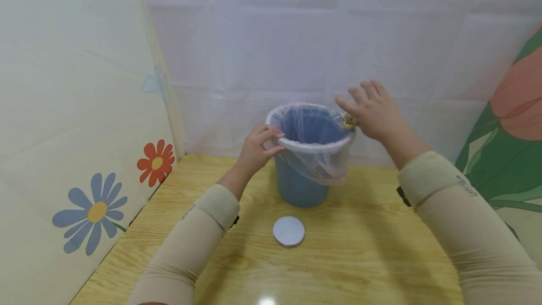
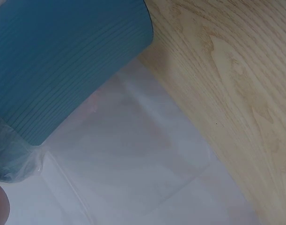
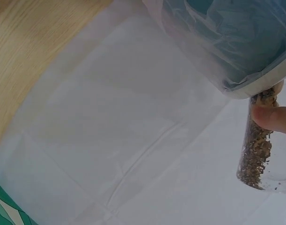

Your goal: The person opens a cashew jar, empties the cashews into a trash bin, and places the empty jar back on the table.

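Observation:
A blue trash bin (image 1: 301, 182) stands upright, with a thin clear plastic liner (image 1: 326, 166) folded over its white rim (image 1: 315, 147). At the rim's left side my left hand (image 1: 256, 147) pinches the edge, fingers above and thumb below. My right hand (image 1: 374, 114) holds a clear jar (image 3: 256, 157) of brown, flaky dried bits at the bin's right rim. In the head view the jar (image 1: 349, 120) is partly hidden by the hand. The right thumb (image 3: 273, 117) presses on its side in the right wrist view.
A white round lid (image 1: 289, 231) lies on the wood-grain table (image 1: 360, 248) in front of the bin. Behind the bin hangs a white sheet (image 1: 271, 51). A flower-printed panel (image 1: 97, 107) borders the left side, and another printed panel (image 1: 516, 154) the right.

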`<move>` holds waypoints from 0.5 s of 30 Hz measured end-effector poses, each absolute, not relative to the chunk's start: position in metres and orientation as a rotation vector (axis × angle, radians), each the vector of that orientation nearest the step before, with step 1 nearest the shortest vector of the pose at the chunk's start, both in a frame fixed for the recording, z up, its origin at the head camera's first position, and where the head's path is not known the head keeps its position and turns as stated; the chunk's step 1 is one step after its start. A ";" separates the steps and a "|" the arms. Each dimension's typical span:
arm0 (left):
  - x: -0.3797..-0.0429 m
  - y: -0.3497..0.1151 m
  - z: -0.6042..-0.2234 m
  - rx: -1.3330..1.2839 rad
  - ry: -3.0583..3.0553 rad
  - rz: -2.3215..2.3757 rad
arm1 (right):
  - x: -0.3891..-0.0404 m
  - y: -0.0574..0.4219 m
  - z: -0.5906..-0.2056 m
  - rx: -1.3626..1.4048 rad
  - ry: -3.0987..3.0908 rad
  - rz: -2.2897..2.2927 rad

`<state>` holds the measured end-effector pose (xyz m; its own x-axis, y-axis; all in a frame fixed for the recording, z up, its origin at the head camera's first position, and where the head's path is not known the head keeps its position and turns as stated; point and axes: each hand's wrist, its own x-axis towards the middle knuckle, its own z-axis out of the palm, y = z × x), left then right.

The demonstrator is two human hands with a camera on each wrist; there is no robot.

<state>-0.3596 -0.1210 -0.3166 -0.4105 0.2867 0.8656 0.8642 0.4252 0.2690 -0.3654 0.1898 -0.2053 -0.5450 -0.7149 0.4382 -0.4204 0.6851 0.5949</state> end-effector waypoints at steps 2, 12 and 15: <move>-0.360 -0.121 -0.316 -0.977 -1.912 -0.954 | -0.366 0.190 -0.205 0.866 -2.211 -0.564; -0.361 -0.122 -0.316 -0.978 -1.903 -0.949 | -0.366 0.189 -0.205 0.858 -2.213 -0.585; -0.361 -0.122 -0.317 -0.980 -1.903 -0.951 | -0.367 0.189 -0.205 0.857 -2.218 -0.589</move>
<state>-0.3613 -0.1219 -0.3166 -0.4001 0.2863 0.8706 0.8680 0.4233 0.2597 -0.3668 0.1892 -0.2049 -0.5535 -0.7139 0.4289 -0.4072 0.6812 0.6085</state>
